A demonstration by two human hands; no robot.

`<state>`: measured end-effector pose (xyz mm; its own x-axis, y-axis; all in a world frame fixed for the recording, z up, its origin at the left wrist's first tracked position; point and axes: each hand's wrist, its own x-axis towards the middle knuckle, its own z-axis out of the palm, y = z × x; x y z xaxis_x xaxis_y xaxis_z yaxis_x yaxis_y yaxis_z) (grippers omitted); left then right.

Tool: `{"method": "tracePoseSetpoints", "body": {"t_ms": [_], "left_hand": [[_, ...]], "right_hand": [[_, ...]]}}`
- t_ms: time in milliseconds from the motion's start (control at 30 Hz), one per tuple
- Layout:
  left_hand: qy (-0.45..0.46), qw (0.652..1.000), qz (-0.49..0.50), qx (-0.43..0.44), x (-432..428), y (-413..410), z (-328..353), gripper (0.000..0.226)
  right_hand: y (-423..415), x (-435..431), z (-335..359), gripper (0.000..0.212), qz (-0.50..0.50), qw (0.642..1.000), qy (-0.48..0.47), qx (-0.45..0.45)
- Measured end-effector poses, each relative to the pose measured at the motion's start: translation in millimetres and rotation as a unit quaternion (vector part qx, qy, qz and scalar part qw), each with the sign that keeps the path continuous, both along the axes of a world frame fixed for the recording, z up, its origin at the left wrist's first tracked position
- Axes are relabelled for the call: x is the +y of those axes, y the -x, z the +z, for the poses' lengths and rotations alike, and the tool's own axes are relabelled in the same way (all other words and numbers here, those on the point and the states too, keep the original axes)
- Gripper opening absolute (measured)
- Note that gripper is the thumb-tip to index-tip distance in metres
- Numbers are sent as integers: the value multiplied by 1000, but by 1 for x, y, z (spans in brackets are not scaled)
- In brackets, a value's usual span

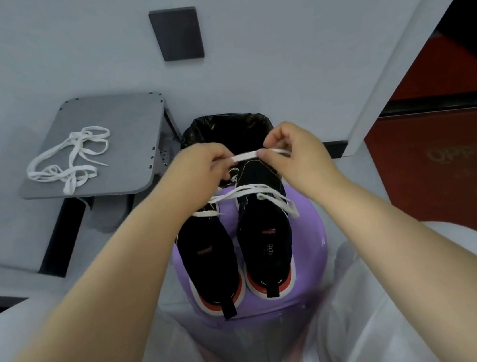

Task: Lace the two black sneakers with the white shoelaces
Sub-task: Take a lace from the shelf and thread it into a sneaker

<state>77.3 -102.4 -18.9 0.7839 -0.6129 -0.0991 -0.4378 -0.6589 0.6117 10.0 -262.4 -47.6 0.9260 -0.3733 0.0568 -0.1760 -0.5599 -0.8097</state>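
Observation:
Two black sneakers with red and white heels stand side by side on a purple stool (306, 232), toes pointing away from me: the left sneaker (209, 262) and the right sneaker (265, 237). A white shoelace (244, 156) is stretched flat between my left hand (202, 162) and my right hand (293, 150), both pinching it above the toes. The rest of that lace trails across both sneakers. A second white shoelace (71, 160) lies in a loose tangle on the grey side table (128, 176) at the left.
A bin lined with a black bag (225, 128) stands just beyond the stool. A dark rectangular panel (177, 33) lies on the grey floor further away. A red and black cabinet (442, 140) is at the right. My knees in light trousers flank the stool.

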Motion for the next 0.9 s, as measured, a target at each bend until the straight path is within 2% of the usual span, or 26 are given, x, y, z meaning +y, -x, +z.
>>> {"method": "tracePoseSetpoints", "body": {"t_ms": [133,200,300,367,433,500,533,600,667,700,767,900], "left_hand": [[6,997,71,-27,15,-11,4,12],[26,996,85,-18,19,-12,6,13],[18,995,95,-11,19,-11,6,15],[-1,995,100,-22,19,-11,6,15],[5,994,102,-34,19,-12,4,17],[21,994,106,-34,18,-11,2,16],[31,992,116,-26,18,-12,0,12],[56,987,149,-5,18,-14,-3,9],[89,980,173,29,19,-17,-5,12],[106,977,179,54,19,-16,-7,17],[147,965,186,112,18,-11,-7,23],[184,953,182,156,15,-5,-13,18]], "right_hand": [[-1,4,-18,4,88,976,139,145],[-1,11,-27,11,127,955,193,186],[-2,16,-31,17,122,940,267,175],[-3,16,-31,17,114,940,280,162],[-4,14,-29,10,114,960,203,158],[-4,15,-19,10,105,984,-5,145],[-3,15,-11,13,111,977,-129,130],[1,13,4,15,149,920,-351,94],[8,10,16,9,169,848,-497,72],[12,9,20,9,173,828,-529,71],[19,9,22,10,173,817,-543,94],[32,21,10,18,151,870,-419,211]]}}
